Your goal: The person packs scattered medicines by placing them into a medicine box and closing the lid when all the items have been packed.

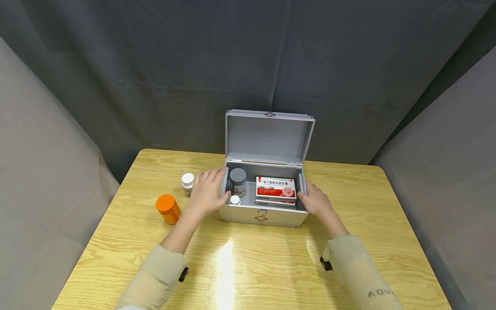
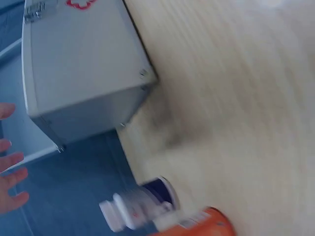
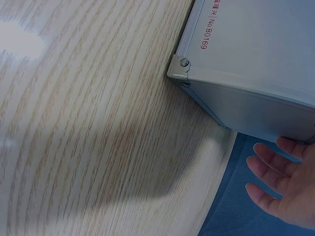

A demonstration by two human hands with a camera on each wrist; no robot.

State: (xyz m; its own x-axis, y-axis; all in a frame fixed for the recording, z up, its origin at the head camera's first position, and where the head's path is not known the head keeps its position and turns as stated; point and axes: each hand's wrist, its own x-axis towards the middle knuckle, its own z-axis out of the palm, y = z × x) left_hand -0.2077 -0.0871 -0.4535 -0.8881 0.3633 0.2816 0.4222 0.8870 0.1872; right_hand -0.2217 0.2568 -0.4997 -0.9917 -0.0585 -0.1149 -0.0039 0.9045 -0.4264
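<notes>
A metal case (image 1: pixel 240 214), lid (image 1: pixel 271 135) raised, marked "No.B0169", holds a red-and-white box (image 1: pixel 276 188) with Chinese lettering. Left hand (image 1: pixel 207 191), fingers spread, and right hand (image 1: pixel 317 200), fingers loose, flank it; the right sleeve's (image 1: pixel 356 267) lettering is partly hidden.

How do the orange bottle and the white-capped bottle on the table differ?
Colour: the orange bottle is orange from cap to base; the white-capped bottle is mostly white, with a dark blue band low down.
Size: the orange bottle looks wider, the white-capped bottle slimmer.
Place: the orange bottle stands nearer the head camera, the white-capped bottle farther back.
Shared: both stand upright and capped on the table, outside the case.
</notes>
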